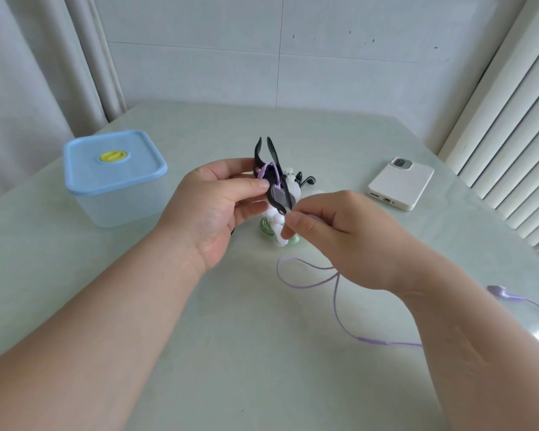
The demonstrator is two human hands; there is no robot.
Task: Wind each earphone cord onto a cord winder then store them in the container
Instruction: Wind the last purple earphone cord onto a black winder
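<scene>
Two hands: both are raised above the middle of the pale green glossy bench, close together, with bare forearms reaching in from the near edge.
Left hand: it is curled round the black plastic cord winder, which is pinched between thumb and fingers and held upright, well above the bench.
Cord winder: two long pointed prongs are turned upward and a grey oval part is seen at its lower end; a few turns of cord are wrapped round its middle, just beside the left thumb tip.
Right hand: thumb and forefinger are pressed together on the thin purple earphone cord, right at the lower end of the winder.
Purple cord: from beneath the right hand it is trailed in a loose loop over the bench toward the near right, where a purple earbud is laid.
Other earphones: a small heap of white, green and black pieces is lying on the bench directly behind and below the hands.
Container: the clear square plastic box is set far left, well apart from the hands, and is closed by a blue lid with a yellow knob.
Phone: a white smartphone is laid face down at far right.
</scene>
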